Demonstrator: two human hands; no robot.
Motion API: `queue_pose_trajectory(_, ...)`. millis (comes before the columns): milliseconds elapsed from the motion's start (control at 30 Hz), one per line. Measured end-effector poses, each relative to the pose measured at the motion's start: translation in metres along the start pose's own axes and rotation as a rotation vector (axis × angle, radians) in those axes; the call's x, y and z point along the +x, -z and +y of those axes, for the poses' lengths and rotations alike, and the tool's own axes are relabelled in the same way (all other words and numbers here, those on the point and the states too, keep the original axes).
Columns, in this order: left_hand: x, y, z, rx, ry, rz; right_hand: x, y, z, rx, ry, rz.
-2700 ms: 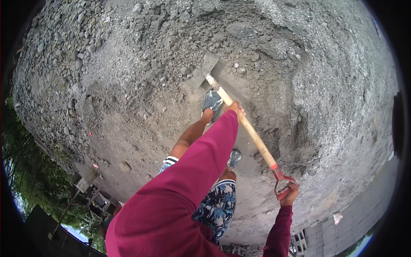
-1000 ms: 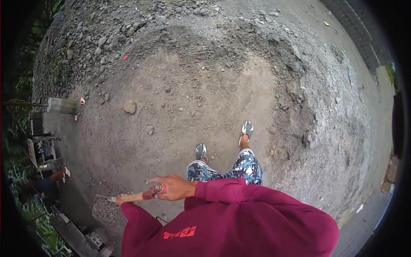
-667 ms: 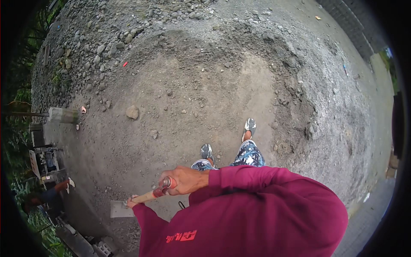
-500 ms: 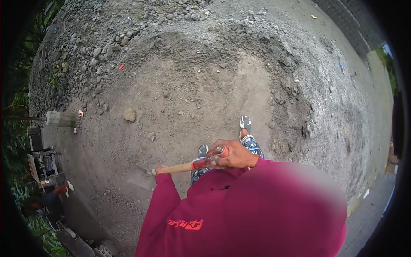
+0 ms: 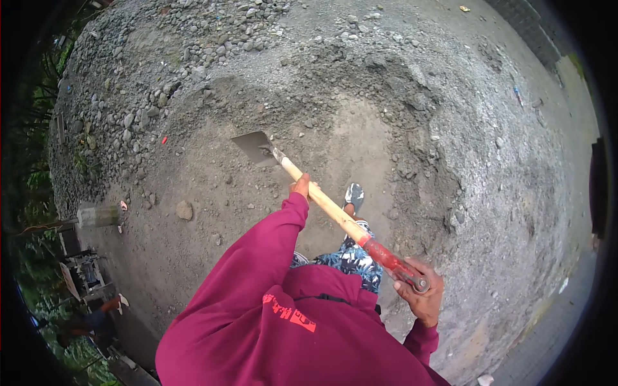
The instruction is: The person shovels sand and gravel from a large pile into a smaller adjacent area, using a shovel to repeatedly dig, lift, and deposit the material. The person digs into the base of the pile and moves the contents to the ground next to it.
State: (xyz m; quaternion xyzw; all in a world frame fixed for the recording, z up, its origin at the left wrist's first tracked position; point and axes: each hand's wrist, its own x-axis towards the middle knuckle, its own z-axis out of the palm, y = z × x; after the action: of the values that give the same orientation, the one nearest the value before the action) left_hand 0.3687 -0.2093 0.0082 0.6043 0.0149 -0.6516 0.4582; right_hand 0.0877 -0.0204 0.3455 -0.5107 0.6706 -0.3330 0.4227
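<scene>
A shovel (image 5: 331, 209) slants across in front of me, with its flat grey metal blade (image 5: 259, 148) held out over the dirt at the far left. The blade looks bare. My left hand (image 5: 301, 186) is closed around the pale wooden shaft a short way behind the blade. At the near right end, my right hand (image 5: 423, 293) has its fingers wrapped about the red handle grip. Part of that grip is hidden by the fingers. Under the shaft, my foot in a grey patterned shoe (image 5: 353, 197) stands on the packed dirt.
Dug-up grey sand and gravel (image 5: 421, 154) form a low bank ahead and to the right. Loose stones (image 5: 154, 109) cover the far left, and a single larger stone (image 5: 185, 210) lies nearer. A concrete block (image 5: 98, 215) and a person (image 5: 103, 320) are at the left.
The shovel's blade has swung from low on my left forward and rightward. My left arm has reached out with it, while my right hand has moved right with the handle end.
</scene>
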Motion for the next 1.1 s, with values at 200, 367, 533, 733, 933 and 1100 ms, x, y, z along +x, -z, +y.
queue_pose_trajectory(200,-0.023,-0.129,0.05,0.28,-0.068,-0.137,0.064,0.079,0.006,0.283,-0.155,0.261)
queue_pose_trajectory(367,-0.03,-0.165,0.08,1.331,-0.993,-0.077,0.102,0.119,-0.02,0.019,0.092,0.172)
queue_pose_trajectory(533,0.11,-0.259,0.049,1.587,-1.411,-0.698,0.118,0.125,-0.005,-0.276,-0.107,0.317)
queue_pose_trajectory(733,0.083,-0.41,0.039,1.152,-1.591,-1.182,0.166,0.113,-0.024,-0.321,-0.006,0.952)
queue_pose_trajectory(933,0.162,-0.478,0.105,0.921,-1.627,-1.109,0.313,0.069,0.015,-0.377,0.033,1.155)
queue_pose_trajectory(1100,0.455,-0.347,0.119,1.444,-1.434,-0.955,0.454,-0.035,0.155,-0.162,-0.215,1.06)
